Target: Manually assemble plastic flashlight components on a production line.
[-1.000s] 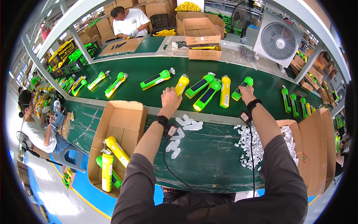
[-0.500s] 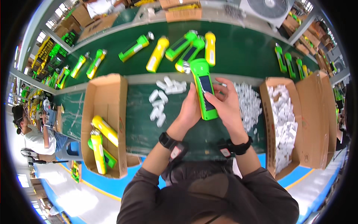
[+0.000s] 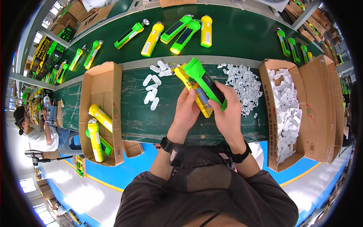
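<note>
A flashlight is held parted into two halves over the bench, in front of me. My left hand [image 3: 187,109] is closed around the yellow half [image 3: 184,78]. My right hand [image 3: 230,113] grips the green half [image 3: 195,70], which carries a dark panel and is tilted away from the yellow one. In the gap shows a bluish-grey cylinder [image 3: 202,97] like a battery. Left of the hands lie several white oval pieces [image 3: 147,80]. To their right is a pile of small white parts [image 3: 245,89].
A carton [image 3: 102,79] holding several flashlights stands at left. At right, an open-flapped carton [image 3: 320,117] contains many white pieces. Beyond a grey rail [image 3: 159,60], more green and yellow flashlights [image 3: 152,39] lie on the green surface. A person [image 3: 41,136] sits far left.
The flashlight, closed half a second ago, has come apart into its yellow and green halves, exposing the cylinder inside. The view has shifted slightly.
</note>
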`<state>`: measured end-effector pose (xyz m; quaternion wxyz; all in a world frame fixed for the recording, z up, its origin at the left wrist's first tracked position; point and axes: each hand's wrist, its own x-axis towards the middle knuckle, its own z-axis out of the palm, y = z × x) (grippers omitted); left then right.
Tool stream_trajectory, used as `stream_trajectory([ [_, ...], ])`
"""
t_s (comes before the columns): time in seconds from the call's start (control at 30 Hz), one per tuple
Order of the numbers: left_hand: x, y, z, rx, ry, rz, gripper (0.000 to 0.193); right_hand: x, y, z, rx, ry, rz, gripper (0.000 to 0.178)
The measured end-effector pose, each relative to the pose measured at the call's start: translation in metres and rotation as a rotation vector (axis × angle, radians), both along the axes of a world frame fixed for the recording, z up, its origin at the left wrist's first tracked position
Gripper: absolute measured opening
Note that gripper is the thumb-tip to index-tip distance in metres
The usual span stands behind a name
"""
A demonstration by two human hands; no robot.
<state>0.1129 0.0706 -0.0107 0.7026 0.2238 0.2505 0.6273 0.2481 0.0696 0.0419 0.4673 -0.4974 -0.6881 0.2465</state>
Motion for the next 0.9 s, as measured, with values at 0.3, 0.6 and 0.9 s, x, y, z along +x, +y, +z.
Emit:
stream_trajectory([
  [0.3, 0.002, -0.002, 0.008, -0.011, -0.014, -0.001, 0.047, 0.004, 0.005, -0.02, -0.484, 0.68, 0.277, 0.038],
  [0.6, -0.008, -0.004, 0.008, -0.005, 0.108, -0.027, 0.042, 0.017, 0.017, -0.018, -0.66, 0.735, 0.296, 0.035],
  [0.9, -0.001, -0.003, 0.011, -0.01, 0.112, 0.054, 0.037, 0.0, 0.018, -0.036, -0.446, 0.678, 0.248, 0.035],
])
